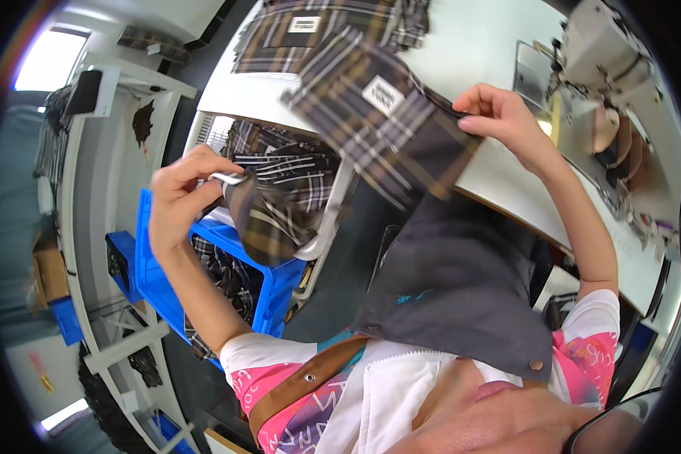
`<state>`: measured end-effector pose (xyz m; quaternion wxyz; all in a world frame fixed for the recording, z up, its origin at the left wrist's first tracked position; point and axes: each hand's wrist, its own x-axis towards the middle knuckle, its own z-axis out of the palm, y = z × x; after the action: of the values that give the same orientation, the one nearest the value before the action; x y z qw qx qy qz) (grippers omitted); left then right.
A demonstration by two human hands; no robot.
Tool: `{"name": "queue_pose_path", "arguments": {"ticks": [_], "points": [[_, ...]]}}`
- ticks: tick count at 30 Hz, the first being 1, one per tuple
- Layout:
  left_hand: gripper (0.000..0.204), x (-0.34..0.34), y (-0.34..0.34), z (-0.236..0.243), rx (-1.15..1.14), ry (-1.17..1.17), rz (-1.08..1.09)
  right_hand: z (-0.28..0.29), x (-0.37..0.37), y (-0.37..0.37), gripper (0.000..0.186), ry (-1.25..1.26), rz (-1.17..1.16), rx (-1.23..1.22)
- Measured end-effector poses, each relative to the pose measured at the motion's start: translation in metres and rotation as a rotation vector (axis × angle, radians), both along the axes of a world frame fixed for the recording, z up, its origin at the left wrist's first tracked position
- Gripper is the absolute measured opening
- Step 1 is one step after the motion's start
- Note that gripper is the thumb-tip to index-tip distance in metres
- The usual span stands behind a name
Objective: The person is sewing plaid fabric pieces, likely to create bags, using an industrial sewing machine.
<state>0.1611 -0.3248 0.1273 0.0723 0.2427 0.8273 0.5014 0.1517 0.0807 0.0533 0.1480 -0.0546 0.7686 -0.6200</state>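
Observation:
My right hand pinches the corner of a dark plaid fabric piece with a white label sewn on it. That piece hangs in the air over the table's front edge, slightly smeared by motion. In my left hand is another plaid fabric piece, gripped at its upper edge between thumb and fingers, with a white strip showing there. It droops above a white basket heaped with plaid pieces. Beneath my left forearm stands a blue crate containing more plaid cloth.
A stack of labelled plaid pieces lies at the far side of the white table. A sewing machine stands on the right. White shelving with hanging dark items and a smaller blue bin runs along the left.

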Motion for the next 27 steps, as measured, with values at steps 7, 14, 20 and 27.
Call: {"name": "queue_pose_path", "arguments": {"ticks": [7, 14, 20, 27], "points": [[0.018, -0.029, 0.19, 0.017, -0.16, 0.102, -0.693, -0.019, 0.056, 0.076, 0.025, -0.011, -0.227, 0.117], [0.016, -0.009, 0.292, -0.052, 0.132, -0.344, -0.554, -0.017, 0.085, 0.082, 0.017, 0.07, -0.516, -0.23], [0.022, 0.014, 0.306, -0.068, 0.131, -0.225, -0.328, -0.003, 0.111, 0.093, 0.02, 0.026, -0.463, -0.386], [0.023, 0.044, 0.305, -0.078, 0.119, -0.311, -0.186, -0.008, 0.117, 0.098, 0.018, 0.04, -0.518, -0.385]]}}
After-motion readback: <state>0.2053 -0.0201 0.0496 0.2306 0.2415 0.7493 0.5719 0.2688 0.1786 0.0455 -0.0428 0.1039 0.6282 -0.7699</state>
